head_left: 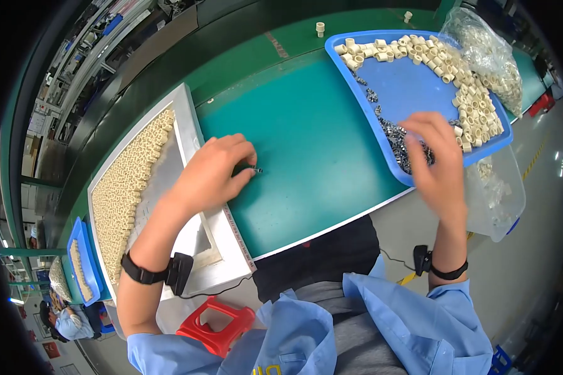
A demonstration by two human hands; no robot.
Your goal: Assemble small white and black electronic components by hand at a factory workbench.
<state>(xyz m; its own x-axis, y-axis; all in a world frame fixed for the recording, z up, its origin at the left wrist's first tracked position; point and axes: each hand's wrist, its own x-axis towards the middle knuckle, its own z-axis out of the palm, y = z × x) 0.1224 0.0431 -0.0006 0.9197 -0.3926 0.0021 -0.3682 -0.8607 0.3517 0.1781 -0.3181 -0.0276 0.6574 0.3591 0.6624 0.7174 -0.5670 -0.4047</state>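
The left hand (216,172) rests on the green table (313,156), just by the edge of the big metal tray (187,119). Its fingers are curled tight & pinch a tiny dark metal part (257,169) at the fingertips — the part sits right on the table top, next to the tray. That tray is packed w/ rows of small cream rings (128,187) standing side by side on its left half; the right half is bare metal.

The right hand (438,159) is over the blue tray (406,87), near its front rim. Its fingers point down into a pile of small dark metal clips (394,134). Can't tell if it holds any — the fingertips are hidden in the pile.

More loose cream rings (463,81) lie along the back & right side of the blue tray. A clear bag (488,53) w/ more rings sits behind it. Each wrist has a black band. A red stool (216,325) shows down low.
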